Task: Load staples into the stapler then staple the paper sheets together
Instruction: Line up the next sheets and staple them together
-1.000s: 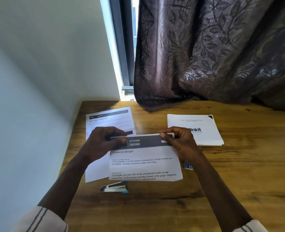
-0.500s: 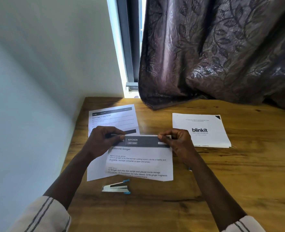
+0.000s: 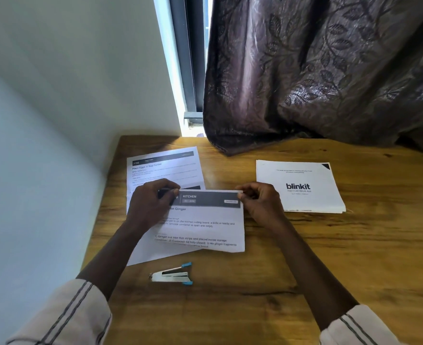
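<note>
Head view: left hand (image 3: 153, 204) and right hand (image 3: 261, 206) pinch the top sheet's (image 3: 200, 227) far corners, mid-frame.
Edges: wall along the surface's (image 3: 330, 257) left; curtain (image 3: 330, 70) over far edge.
Open room: lower right.
Count: two sheets, counting the lower sheet (image 3: 163, 168); one stapler (image 3: 172, 275) just below; one blinkit stack (image 3: 305, 202) right.

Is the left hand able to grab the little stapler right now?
Probably yes, but not this instant: the left hand pinches the top corner of the KITCHEN sheet. The stapler lies uncovered on the table, beside that forearm, so letting go should free the way.

Stapler (image 3: 172, 275) before the overlapping sheets (image 3: 200, 225) — packet (image 3: 300, 188) to their right.
</note>
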